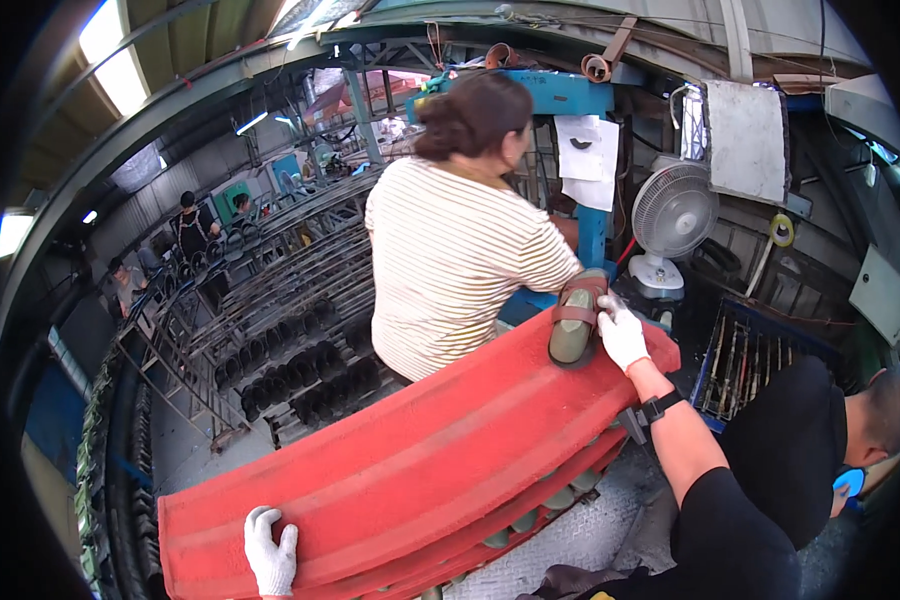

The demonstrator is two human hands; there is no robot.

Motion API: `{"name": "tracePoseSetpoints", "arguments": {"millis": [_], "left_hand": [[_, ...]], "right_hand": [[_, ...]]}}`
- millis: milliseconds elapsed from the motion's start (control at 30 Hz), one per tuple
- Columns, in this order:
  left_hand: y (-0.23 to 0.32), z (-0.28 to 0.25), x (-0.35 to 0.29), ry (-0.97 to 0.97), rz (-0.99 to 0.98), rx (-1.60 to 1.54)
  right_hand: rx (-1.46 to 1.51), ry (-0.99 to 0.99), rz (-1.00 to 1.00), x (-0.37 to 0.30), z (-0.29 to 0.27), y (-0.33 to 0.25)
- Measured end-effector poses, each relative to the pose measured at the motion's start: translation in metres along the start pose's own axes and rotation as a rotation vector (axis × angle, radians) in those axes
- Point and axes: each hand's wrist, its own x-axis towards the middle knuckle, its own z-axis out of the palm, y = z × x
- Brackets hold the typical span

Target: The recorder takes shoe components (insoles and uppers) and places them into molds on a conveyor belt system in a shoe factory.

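A long red cloth-covered rack shelf (410,455) slopes up from the lower left to the upper right in front of me. At its far right end stands a sandal (573,322) with brown straps over a green shoe last. My right hand (622,335), in a white knit glove, is closed on the side of the sandal. My left hand (270,552), gloved the same way, lies on the near left part of the shelf. Its thumb and fingers are apart and hold nothing. More green lasts (558,498) show beneath the shelf's near edge.
Close beyond the shelf a person in a striped shirt (460,260) stands by a blue machine frame (595,230). Another person in black (785,440) bends at the right. A fan (673,215) stands behind. Metal racks (290,265) with dark footwear fill the left.
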Motion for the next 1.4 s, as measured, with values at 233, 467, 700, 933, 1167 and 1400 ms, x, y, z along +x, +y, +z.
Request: {"name": "tracePoseSetpoints", "arguments": {"millis": [233,467,700,933,1167,1400], "left_hand": [[0.003,-0.012,0.0,0.033,-0.048,0.042],[0.006,-0.004,0.009,0.038,0.006,0.068],[0.01,-0.006,0.005,-0.007,-0.047,0.086],[0.009,-0.012,-0.002,0.017,-0.057,0.097],[0.019,0.008,0.031,0.006,0.065,0.028],[0.007,-0.019,0.014,0.025,-0.035,0.045]], "right_hand": [[-0.032,-0.034,-0.019,-0.009,0.002,-0.029],[-0.001,-0.088,0.011,0.013,0.001,0.039],[0.29,-0.129,0.191,0.022,0.013,0.057],[0.348,-0.122,0.234,0.015,0.013,0.039],[0.083,0.254,-0.302,0.045,-0.019,0.114],[0.177,-0.173,0.162,0.011,0.022,-0.006]]}}
